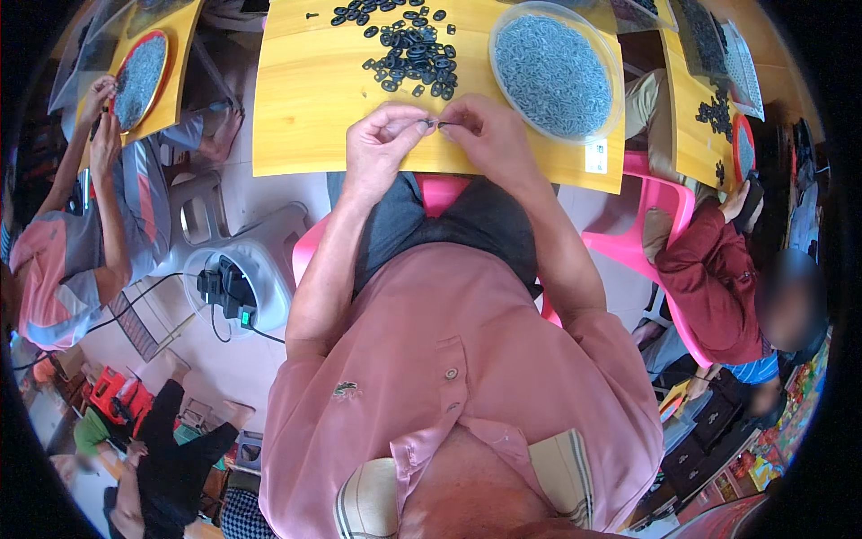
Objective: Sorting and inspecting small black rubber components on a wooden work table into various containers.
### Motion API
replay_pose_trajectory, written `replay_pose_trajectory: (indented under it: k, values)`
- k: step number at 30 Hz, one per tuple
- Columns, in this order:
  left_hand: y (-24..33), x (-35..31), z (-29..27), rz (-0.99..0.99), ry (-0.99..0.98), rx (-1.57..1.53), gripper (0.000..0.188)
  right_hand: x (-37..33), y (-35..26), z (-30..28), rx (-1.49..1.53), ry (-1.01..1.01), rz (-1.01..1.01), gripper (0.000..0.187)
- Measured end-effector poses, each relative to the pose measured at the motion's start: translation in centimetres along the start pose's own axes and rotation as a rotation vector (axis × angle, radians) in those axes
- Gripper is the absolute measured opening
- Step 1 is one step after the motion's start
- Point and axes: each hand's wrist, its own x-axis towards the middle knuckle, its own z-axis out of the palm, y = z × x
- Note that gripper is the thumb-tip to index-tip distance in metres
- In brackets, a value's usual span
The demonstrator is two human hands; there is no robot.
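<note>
My left hand point(382, 144) and my right hand point(489, 135) meet over the near edge of the yellow table point(305, 108). Both are closed in a pinch, fingertips almost touching. Between them is a tiny dark part point(432, 124), mostly hidden by the fingers; its exact kind is too small to make out. Just beyond my hands lies a loose pile of small black oval pieces with holes point(417, 56). Right of the pile, near my right hand, stands a round clear tub point(496, 85) full of small grey-blue pieces point(552, 76).
A lone dark screw-like piece point(312, 15) lies at the far left of the table. A white label point(596, 155) is stuck at its near right corner. Co-workers sit at yellow tables on both sides. A grey stool point(269, 260) with black power adapters stands left; a pink chair point(642, 225) stands right.
</note>
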Motion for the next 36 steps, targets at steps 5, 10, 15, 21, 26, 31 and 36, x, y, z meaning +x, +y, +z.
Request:
replay_pose_trajectory:
  k: [5, 10, 15, 21, 26, 31, 36]
  values:
    - [0.1, 0.0, 0.0, 0.016, -0.004, -0.011, 0.015, 0.3, 1.0, 0.6, 0.106, 0.055, -0.020, 0.018]
    - [0.1, 0.1, -0.2, 0.001, -0.004, -0.027, 0.014, 0.3, 1.6, 1.3, 0.384, 0.074, 0.056, 0.014]
    - [0.6, 0.3, 0.1, -0.071, 0.038, -0.018, 0.015, 0.1, 2.5, 1.9, 0.519, 0.056, 0.089, 0.022]
    - [0.4, 0.6, 0.1, -0.100, 0.044, 0.034, 0.016, 0.7, 3.5, 2.1, 0.569, 0.106, 0.101, 0.023]
    - [0.5, 0.6, 0.2, -0.111, 0.046, 0.046, 0.017, 0.6, 2.7, 1.4, 0.572, 0.054, 0.090, 0.021]
    - [0.3, 0.7, 0.2, -0.121, 0.051, 0.049, 0.018, 0.6, 2.3, 1.3, 0.585, 0.048, 0.078, 0.021]
    - [0.4, 0.7, 0.3, -0.121, 0.052, 0.054, 0.017, 0.7, 2.7, 1.3, 0.564, 0.033, 0.064, 0.021]
